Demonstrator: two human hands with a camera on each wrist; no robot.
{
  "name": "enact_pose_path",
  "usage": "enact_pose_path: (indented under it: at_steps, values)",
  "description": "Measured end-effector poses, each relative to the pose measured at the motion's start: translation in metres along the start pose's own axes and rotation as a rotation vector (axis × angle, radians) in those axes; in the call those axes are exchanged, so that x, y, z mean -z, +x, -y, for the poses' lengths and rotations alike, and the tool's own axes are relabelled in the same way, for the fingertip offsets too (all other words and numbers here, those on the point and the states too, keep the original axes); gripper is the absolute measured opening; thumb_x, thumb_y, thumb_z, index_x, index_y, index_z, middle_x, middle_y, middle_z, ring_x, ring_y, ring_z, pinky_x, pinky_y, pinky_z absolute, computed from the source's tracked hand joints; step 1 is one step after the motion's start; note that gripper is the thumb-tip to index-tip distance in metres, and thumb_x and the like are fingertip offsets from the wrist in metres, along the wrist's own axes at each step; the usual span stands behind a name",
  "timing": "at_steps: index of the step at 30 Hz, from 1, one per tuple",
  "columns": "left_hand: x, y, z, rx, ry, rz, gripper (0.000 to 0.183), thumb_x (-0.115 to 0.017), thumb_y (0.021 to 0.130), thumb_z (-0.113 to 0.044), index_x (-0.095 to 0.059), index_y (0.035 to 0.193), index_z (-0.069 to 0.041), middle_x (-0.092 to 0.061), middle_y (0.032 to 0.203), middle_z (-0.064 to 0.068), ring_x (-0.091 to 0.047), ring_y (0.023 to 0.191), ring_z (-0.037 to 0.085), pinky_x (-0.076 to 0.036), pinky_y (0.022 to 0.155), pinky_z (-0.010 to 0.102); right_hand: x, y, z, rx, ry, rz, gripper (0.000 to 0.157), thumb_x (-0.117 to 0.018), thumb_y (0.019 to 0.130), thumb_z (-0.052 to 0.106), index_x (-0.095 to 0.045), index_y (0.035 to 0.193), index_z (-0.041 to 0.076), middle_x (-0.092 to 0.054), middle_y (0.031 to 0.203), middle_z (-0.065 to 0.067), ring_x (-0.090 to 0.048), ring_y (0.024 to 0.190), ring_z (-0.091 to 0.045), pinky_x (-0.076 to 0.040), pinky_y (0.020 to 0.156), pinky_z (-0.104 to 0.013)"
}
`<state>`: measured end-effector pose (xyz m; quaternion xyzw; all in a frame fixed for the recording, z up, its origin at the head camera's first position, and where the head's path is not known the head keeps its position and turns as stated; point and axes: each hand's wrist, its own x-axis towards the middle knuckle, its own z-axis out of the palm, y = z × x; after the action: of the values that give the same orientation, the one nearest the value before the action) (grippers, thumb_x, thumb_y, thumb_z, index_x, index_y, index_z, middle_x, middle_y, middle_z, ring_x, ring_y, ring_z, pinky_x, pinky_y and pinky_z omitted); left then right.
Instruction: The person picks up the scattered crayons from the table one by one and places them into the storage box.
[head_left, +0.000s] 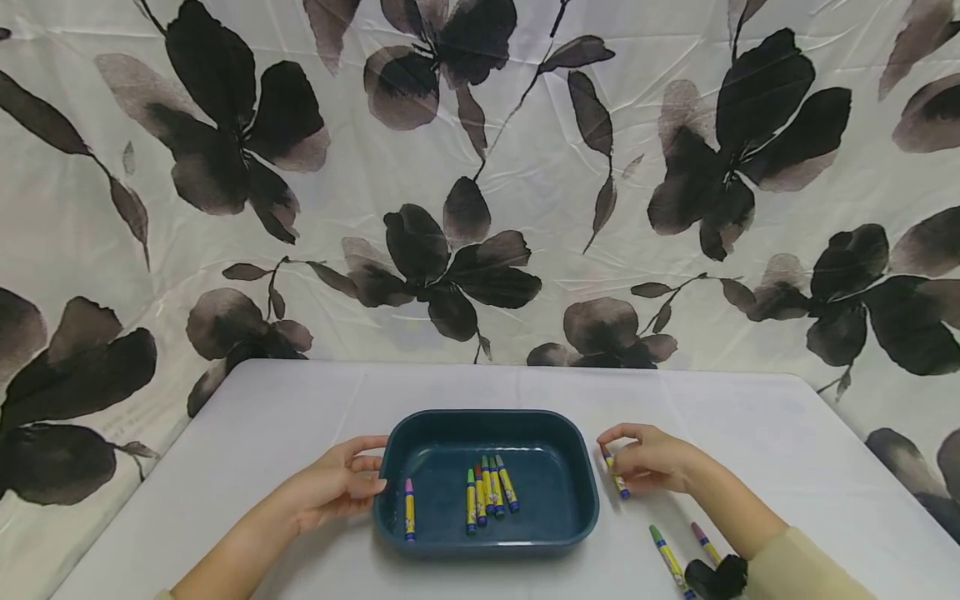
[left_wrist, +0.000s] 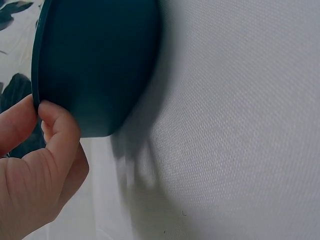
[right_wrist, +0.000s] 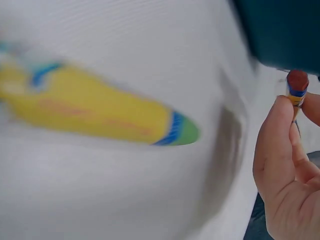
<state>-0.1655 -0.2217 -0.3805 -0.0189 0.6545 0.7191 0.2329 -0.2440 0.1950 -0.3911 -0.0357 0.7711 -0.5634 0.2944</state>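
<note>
A dark teal tray (head_left: 487, 547) stands on the white table. My left hand (head_left: 330, 485) pinches its left rim between thumb and fingers; the left wrist view shows the tray's outer wall (left_wrist: 100, 75) up close. Beside the tray's right side, my right hand (head_left: 656, 460) pinches a crayon (head_left: 617, 477) in a yellow and blue wrapper. The right wrist view shows that crayon's red end (right_wrist: 298, 80) sticking up past the fingertips. Inside the tray lie a purple crayon (head_left: 409, 510) at the left and several crayons (head_left: 487, 492) grouped in the middle, with green and red tips.
Under the right forearm, a green crayon (head_left: 670, 560) and a purple crayon (head_left: 705, 543) lie on the table (head_left: 300, 400). A black object (head_left: 717, 577) by the right sleeve covers part of them. Behind the table hangs a white cloth (head_left: 570, 208) with dark flowers.
</note>
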Motion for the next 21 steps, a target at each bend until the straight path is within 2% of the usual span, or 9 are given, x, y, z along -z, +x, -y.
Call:
enact_pose_path:
  at_steps: [4,14,21]
  values:
    - [0.000,0.000,0.000,-0.003,0.002,-0.008,0.074,-0.056,0.083,0.012,-0.015,0.143,0.004,-0.044,0.110,0.016,-0.053,0.086,0.018,-0.048,0.070,0.027,0.002,0.002,0.009,0.013,0.056,0.023,0.053,-0.059,0.077,-0.001,-0.043,0.128,-0.003,-0.052,0.078,-0.005,-0.051,0.067,-0.014,-0.048,0.056,-0.020]
    - [0.000,0.000,0.001,-0.003,0.000,-0.006,0.073,-0.057,0.083,0.011,-0.015,0.143,0.004,-0.044,0.108,0.014,-0.052,0.084,0.016,-0.048,0.069,0.026,0.000,0.002,0.031,0.037,0.132,-0.033,0.051,-0.058,0.079,0.002,-0.044,0.128,-0.001,-0.054,0.081,-0.006,-0.055,0.067,-0.013,-0.052,0.061,-0.024]
    - [0.000,0.001,0.001,-0.014,0.007,-0.007,0.073,-0.057,0.083,0.012,-0.015,0.143,0.004,-0.044,0.107,0.014,-0.052,0.083,0.016,-0.047,0.069,0.026,-0.003,0.000,0.046,0.083,0.151,0.028,0.043,-0.059,0.080,0.003,-0.050,0.122,0.006,-0.054,0.083,-0.005,-0.055,0.070,-0.012,-0.051,0.063,-0.024]
